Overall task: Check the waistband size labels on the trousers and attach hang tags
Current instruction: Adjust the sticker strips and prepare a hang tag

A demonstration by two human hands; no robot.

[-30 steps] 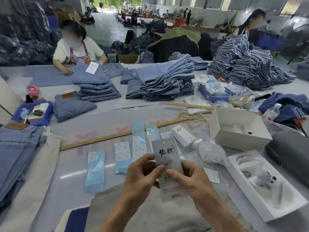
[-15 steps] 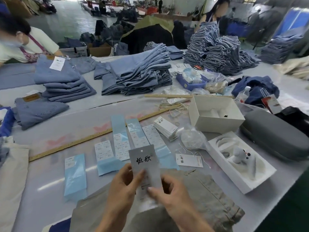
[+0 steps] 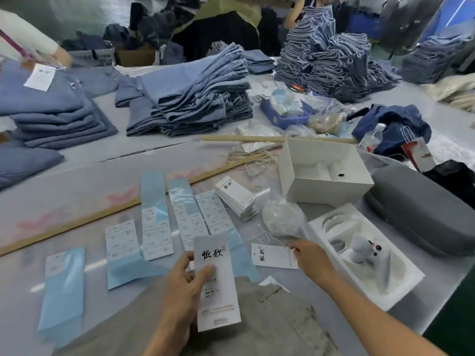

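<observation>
My left hand [image 3: 183, 283] pinches a long white hang tag [image 3: 216, 283] with black characters, held upright above a pair of khaki trousers [image 3: 270, 322] lying at the near table edge. My right hand [image 3: 309, 258] reaches to the right and touches the end of a second white hang tag [image 3: 273, 255] lying flat on the table; its fingertips seem to pinch that tag's edge or string. A stack of more hang tags [image 3: 237, 197] sits further back. Several strips of size stickers on blue backing [image 3: 154, 222] lie in a row on the table.
An open white box [image 3: 323, 173], a white tray holding a small tool [image 3: 362, 250] and a grey case [image 3: 421, 209] stand at the right. A clear bag [image 3: 281, 217] and loose strings [image 3: 252, 156] lie nearby. A wooden ruler [image 3: 102, 214] crosses the table. Folded blue jeans [image 3: 195, 93] are piled behind.
My right hand has let go of the tag held in both hands and moved right to the tag on the table. The view has tilted down and right.
</observation>
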